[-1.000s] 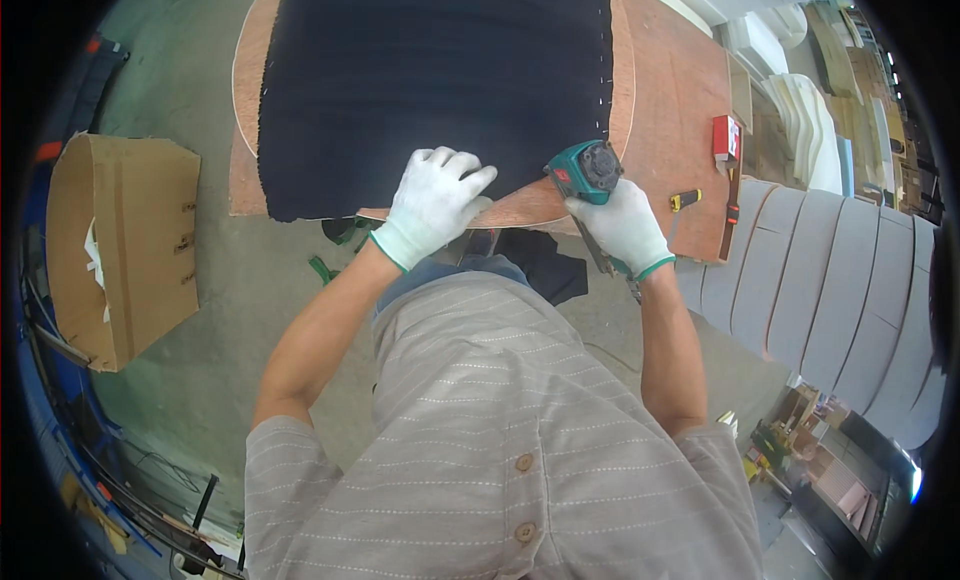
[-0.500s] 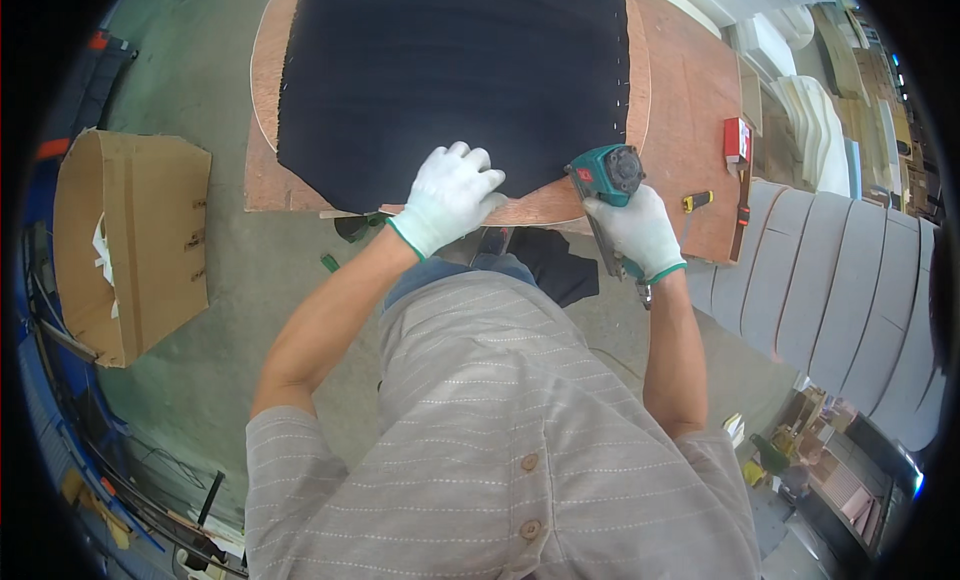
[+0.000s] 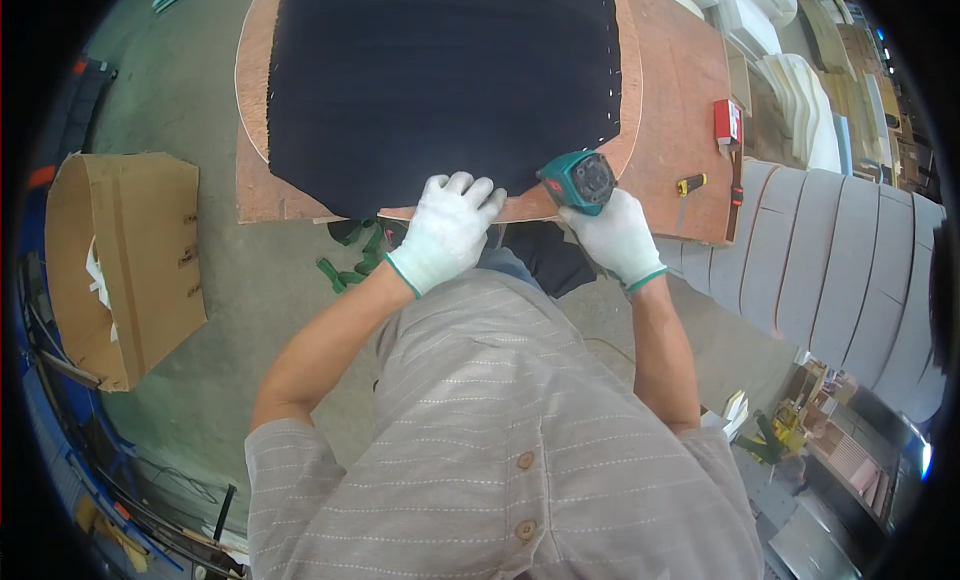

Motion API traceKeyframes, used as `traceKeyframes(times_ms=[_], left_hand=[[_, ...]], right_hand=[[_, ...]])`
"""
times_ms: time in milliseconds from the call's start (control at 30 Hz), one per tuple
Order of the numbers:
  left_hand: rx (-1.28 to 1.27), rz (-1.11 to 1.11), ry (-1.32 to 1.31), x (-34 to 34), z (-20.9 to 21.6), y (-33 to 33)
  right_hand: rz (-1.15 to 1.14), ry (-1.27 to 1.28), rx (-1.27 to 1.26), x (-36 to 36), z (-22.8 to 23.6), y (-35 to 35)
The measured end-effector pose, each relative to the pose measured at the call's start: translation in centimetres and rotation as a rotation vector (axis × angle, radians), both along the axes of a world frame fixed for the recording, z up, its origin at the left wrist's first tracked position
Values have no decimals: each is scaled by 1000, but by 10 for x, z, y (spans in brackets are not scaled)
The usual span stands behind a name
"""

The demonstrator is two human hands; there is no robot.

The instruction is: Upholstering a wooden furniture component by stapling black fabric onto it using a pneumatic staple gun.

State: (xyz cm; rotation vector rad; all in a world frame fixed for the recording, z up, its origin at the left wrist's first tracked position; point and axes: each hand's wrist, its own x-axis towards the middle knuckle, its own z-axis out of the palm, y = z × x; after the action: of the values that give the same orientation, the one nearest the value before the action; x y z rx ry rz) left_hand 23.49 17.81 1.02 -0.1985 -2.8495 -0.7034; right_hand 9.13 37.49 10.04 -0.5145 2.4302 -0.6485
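The green staple gun point(image 3: 578, 183) is gripped in the right hand point(image 3: 614, 238). Ahead of the left hand point(image 3: 447, 230), black fabric point(image 3: 440, 90) is spread over a plywood panel point(image 3: 253, 90); its near edge is touched by that hand's bent fingers, whether pinched cannot be told.

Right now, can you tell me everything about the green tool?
The green tool has a teal body with a small red patch and a round, dark, knobbly cap facing up. Its casing looks like hard plastic. The person's right hand, in a white glove, grips it and hides part of it. It is at the near right edge of the black cloth. I can't see whether its underside touches anything.
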Motion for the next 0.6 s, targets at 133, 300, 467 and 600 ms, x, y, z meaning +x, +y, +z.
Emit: traceKeyframes(times_ms=[133, 300, 467, 600], left_hand=[[18, -7, -25, 9, -2, -5], [99, -55, 63, 23, -6, -10], [173, -105, 102, 24, -7, -17], [208, -30, 227, 20, 1, -46]], right_hand=[[34, 68, 16, 7, 7, -7], [-21, 16, -75, 30, 17, -15], [-20, 31, -109, 37, 13, -21], [-227, -106, -154, 40, 3, -2]])
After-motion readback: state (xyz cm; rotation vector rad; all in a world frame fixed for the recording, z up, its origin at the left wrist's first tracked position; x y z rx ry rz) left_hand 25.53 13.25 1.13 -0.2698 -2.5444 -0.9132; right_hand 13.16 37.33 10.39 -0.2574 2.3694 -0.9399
